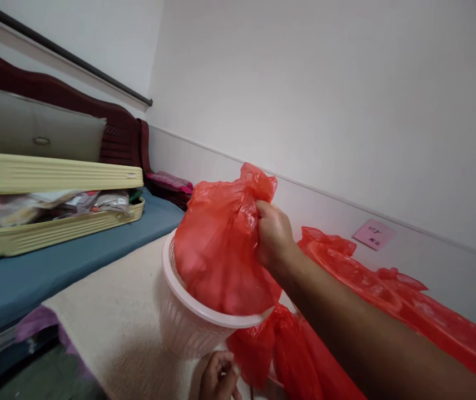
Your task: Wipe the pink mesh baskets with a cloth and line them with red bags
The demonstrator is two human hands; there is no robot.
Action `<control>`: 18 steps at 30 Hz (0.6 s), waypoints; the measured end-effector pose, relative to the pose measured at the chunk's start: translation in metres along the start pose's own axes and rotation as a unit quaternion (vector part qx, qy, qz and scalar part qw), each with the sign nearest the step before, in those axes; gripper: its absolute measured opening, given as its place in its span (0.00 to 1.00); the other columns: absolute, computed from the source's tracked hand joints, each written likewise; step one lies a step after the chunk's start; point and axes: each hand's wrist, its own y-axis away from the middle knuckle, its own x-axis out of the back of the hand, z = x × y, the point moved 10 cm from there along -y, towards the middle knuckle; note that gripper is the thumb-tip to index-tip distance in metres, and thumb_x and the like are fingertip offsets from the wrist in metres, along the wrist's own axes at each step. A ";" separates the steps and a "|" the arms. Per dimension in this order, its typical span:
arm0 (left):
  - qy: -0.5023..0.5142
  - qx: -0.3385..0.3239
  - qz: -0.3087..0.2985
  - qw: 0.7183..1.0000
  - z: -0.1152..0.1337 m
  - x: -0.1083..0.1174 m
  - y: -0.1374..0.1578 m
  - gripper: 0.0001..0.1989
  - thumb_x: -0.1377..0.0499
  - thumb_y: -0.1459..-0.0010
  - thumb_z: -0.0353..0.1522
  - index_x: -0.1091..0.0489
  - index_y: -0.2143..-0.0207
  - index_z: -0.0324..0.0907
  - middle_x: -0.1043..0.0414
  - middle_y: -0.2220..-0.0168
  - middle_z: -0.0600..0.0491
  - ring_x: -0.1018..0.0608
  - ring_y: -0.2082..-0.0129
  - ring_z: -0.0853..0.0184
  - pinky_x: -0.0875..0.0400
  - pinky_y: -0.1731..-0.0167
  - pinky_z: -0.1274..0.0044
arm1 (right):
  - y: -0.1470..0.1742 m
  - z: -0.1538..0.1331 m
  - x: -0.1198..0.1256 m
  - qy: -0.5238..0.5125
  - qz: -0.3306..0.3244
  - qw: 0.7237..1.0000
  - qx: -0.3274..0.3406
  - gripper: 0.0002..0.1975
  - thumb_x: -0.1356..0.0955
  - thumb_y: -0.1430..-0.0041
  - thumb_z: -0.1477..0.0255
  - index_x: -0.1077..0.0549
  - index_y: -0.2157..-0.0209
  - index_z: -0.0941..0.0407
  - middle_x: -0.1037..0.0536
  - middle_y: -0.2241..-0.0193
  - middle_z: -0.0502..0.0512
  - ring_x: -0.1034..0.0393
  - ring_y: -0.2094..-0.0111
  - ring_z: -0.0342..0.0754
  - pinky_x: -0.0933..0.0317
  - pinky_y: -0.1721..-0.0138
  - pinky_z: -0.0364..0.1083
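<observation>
My right hand (275, 230) is closed round the gathered neck of a red plastic bag (221, 250). The bag bulges out with its lower part inside a pale pink wastebasket (167, 289), whose slotted wall stands on a cream mat. What the bag holds, if anything, cannot be made out. Low in the picture, just in front of the basket, is my left hand (220, 378), its fingers curled in and nothing visible in them. More red plastic bags (300, 350) lie right of the basket, partly behind my right forearm.
A pale yellow suitcase (58, 172), partly open and stuffed with packets, lies on a blue-covered bed (154, 214) at left. Red-wrapped items (371, 283) line the wall at right, under a pink note (373, 234). The cream mat (129, 300) spreads left of the basket.
</observation>
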 end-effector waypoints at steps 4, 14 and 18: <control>-0.003 0.003 0.004 1.000 -0.002 0.002 -0.001 0.16 0.42 0.55 0.43 0.33 0.70 0.40 0.32 0.81 0.57 0.33 0.86 0.74 0.52 0.86 0.82 | 0.010 0.026 -0.014 -0.055 -0.031 0.995 -0.074 0.02 0.37 0.57 0.73 0.37 0.79 0.54 0.34 0.86 0.44 0.40 0.85 0.40 0.44 0.82 0.40; 0.017 0.004 0.011 1.000 -0.001 0.003 -0.002 0.15 0.42 0.55 0.43 0.33 0.71 0.40 0.29 0.76 0.53 0.32 0.86 0.75 0.50 0.85 0.82 | 0.024 0.131 0.031 0.193 -0.172 0.944 -0.207 0.04 0.37 0.62 0.76 0.32 0.80 0.55 0.30 0.87 0.46 0.37 0.85 0.43 0.39 0.80 0.42; 0.017 0.009 0.012 1.000 -0.002 0.000 -0.003 0.14 0.43 0.56 0.42 0.34 0.72 0.40 0.31 0.79 0.55 0.33 0.88 0.75 0.51 0.86 0.82 | 0.024 0.138 0.038 0.237 -0.250 0.901 -0.264 0.05 0.34 0.60 0.77 0.28 0.77 0.58 0.25 0.81 0.50 0.31 0.81 0.44 0.37 0.78 0.41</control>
